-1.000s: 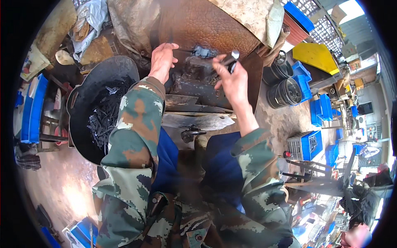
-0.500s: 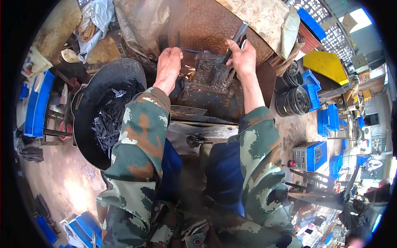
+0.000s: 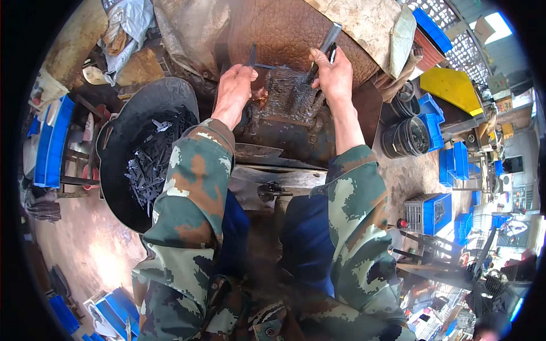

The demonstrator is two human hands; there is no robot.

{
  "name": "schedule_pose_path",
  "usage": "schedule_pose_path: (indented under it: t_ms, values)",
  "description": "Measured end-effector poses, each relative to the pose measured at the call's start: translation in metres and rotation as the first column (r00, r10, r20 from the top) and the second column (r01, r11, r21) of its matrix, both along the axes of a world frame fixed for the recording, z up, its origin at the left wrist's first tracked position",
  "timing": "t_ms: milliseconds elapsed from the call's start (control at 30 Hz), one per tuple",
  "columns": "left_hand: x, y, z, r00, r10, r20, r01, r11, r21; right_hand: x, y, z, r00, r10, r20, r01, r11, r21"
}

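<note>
The rod (image 3: 330,38) is showing silver-grey, the sleeves (image 3: 196,170) green-and-brown camouflage, the panel (image 3: 451,90) yellow, the basin (image 3: 114,182) black.

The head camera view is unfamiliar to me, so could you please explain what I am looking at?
There is no robot here: these are a person's own bare hands, in camouflage sleeves. A wide fisheye camera worn on the head looks down, so picture left is the person's left, and edges bend near the rim.

The left hand seems closed on a dark narrow piece that sticks up above the fist. The right hand grips a grey metal rod. Between them is a rough, dark block with an orange glow at its left side.

To the left, a black tub holds dark strips; to the right stand black buckets.
</note>
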State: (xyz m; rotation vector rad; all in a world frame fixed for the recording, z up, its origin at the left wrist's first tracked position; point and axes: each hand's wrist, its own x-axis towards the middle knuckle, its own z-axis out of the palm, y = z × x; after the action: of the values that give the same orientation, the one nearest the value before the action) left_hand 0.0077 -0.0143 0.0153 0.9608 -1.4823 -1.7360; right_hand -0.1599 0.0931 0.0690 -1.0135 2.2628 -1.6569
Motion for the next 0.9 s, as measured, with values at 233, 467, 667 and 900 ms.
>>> schedule_pose_path:
  t_ms: [233,467,667,900]
  values:
    - [-0.0108,0.0021,-0.0092,0.999,0.050,0.020,-0.051,0.997,0.065,-0.0034,0.0020,-0.0036,1.000,-0.002,-0.003,0.002,1.000,0.003]
    - [-0.0087,0.0011,-0.0089,1.000,0.017,0.004,-0.017,0.999,0.028,-0.0052,0.0015,-0.0033,1.000,-0.007,-0.002,0.007,1.000,-0.001]
    - [-0.0059,0.0000,-0.0081,1.000,0.013,-0.006,-0.013,1.000,0.029,-0.0056,0.0009,-0.0043,0.999,0.024,0.023,-0.024,1.000,0.001]
    - [-0.0059,0.0008,-0.0075,1.000,0.008,-0.013,-0.008,1.000,0.023,-0.0065,0.0021,-0.0037,1.000,0.026,0.009,-0.026,1.000,0.008]
